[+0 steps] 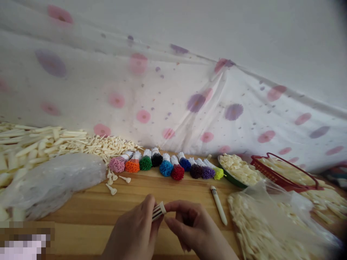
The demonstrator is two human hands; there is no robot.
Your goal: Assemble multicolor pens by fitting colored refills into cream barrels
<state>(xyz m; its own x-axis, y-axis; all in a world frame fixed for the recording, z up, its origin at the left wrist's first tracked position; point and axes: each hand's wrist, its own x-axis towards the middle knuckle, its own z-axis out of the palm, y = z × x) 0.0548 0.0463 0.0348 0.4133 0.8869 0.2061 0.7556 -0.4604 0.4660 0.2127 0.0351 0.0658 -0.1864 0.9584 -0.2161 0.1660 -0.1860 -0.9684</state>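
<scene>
My left hand point(138, 225) is closed around a cream multicolour pen barrel point(158, 211) with dark slots at its upper end. Most of the barrel is hidden in the fist. On the right, my right hand point(191, 224) is closed, its index fingertip and thumb at the rim of that slotted end and its other fingers curled under. A whole cream pen point(219, 206) with dark sliders lies on the table to the right of my hands. Beyond them stand bundles of thin white refills with coloured ends, among them red point(177, 172), blue point(166, 168) and orange point(132, 166).
Loose cream tubes and small parts point(40, 141) heap up at left beside a clear plastic bag point(67, 177). Several small cream pieces point(111, 188) lie near it. At right are a green bowl point(230, 178), a red basket point(282, 182) and a bag of cream parts point(260, 220).
</scene>
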